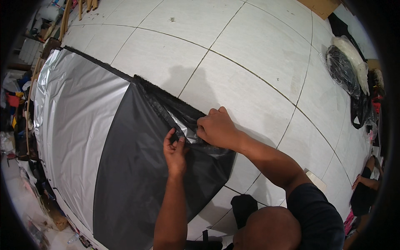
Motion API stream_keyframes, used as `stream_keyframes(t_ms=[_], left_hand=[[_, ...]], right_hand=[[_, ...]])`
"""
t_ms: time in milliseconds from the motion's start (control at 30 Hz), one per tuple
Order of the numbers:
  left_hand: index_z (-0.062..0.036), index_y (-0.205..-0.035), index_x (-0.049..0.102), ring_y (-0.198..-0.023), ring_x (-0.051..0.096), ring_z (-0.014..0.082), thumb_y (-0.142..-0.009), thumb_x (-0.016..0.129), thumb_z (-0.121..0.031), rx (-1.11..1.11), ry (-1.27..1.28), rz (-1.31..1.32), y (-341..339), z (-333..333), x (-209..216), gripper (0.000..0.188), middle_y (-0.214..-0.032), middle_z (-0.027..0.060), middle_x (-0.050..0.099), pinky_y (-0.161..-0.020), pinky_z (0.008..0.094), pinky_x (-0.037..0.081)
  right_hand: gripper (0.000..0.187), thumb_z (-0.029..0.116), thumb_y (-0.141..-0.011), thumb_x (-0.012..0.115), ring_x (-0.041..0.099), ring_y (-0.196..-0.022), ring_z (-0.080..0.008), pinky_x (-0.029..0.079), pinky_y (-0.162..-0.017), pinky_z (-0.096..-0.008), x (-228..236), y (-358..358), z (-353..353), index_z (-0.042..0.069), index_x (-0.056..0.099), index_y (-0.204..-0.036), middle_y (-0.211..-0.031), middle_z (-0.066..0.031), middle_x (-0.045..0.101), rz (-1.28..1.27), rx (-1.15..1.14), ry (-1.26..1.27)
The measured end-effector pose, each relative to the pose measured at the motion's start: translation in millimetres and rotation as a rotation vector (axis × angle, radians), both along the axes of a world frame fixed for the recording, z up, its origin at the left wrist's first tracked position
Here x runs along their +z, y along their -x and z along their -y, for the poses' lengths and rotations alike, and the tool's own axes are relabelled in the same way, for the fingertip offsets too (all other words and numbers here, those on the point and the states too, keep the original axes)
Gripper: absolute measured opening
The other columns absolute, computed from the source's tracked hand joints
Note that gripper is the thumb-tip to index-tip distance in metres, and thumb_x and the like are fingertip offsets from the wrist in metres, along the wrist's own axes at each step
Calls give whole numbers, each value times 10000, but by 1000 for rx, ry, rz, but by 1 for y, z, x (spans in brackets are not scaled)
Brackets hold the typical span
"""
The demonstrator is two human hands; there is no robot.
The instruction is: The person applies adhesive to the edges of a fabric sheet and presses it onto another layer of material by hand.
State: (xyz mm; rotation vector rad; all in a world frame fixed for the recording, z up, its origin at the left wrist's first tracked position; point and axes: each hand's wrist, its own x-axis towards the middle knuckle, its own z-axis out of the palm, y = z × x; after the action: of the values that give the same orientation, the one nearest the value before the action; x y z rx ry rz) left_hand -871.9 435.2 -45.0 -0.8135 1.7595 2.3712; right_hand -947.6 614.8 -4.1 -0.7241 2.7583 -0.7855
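A large sheet of fabric [137, 166] lies spread on the floor, with a dark grey panel joined to a silver panel [75, 112]. A fuzzy black strip [98, 66] runs along its far edge. Toward the right the edge is lifted and folded, and a bit of silver underside [178, 123] shows in the fold. My left hand [175, 154] pinches the near fold of the black edge between thumb and fingers. Just right of it, my right hand [218, 128] is closed on the bunched far edge; its fingertips are partly hidden.
White floor tiles [246, 91] surround the sheet. Plastic-wrapped bundles [346, 66] lie at the right, and a cardboard box [321, 6] stands at the far right. Mixed clutter [14, 100] lines the left side. Another person's arm [368, 182] shows at the right rim. My bent knee [273, 229] is close below.
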Motion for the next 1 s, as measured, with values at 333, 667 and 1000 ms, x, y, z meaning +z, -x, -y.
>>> stream_keyframes(t_ms=[333, 667, 1000], left_hand=[[-68, -1379, 435, -675, 546, 43, -946, 628, -83, 19, 10, 30, 1, -1, 6, 474, -785, -30, 608, -623, 193, 461], [-60, -1380, 427, -690, 563, 21, -960, 622, -95, -16, 20, 18, 0, 2, 6, 464, -778, -45, 610, -640, 194, 492], [-63, -1360, 449, -675, 557, 17, -951, 631, -80, 10, 7, 3, 0, 0, 2, 448, -768, -43, 609, -618, 192, 489]], right_hand=[[213, 268, -804, 717, 592, -877, -245, 368, -800, -420, 1, 3, 10, 97, 618, -886, -760, -69, 678, -349, -130, 77], [198, 331, -874, 666, 588, -903, -253, 358, -837, -418, -3, 2, 18, 142, 714, -843, -782, -33, 688, 166, 177, 14], [236, 290, -891, 608, 621, -818, -316, 397, -805, -441, -2, -6, 3, 82, 674, -801, -740, -112, 672, 60, -79, 80]])
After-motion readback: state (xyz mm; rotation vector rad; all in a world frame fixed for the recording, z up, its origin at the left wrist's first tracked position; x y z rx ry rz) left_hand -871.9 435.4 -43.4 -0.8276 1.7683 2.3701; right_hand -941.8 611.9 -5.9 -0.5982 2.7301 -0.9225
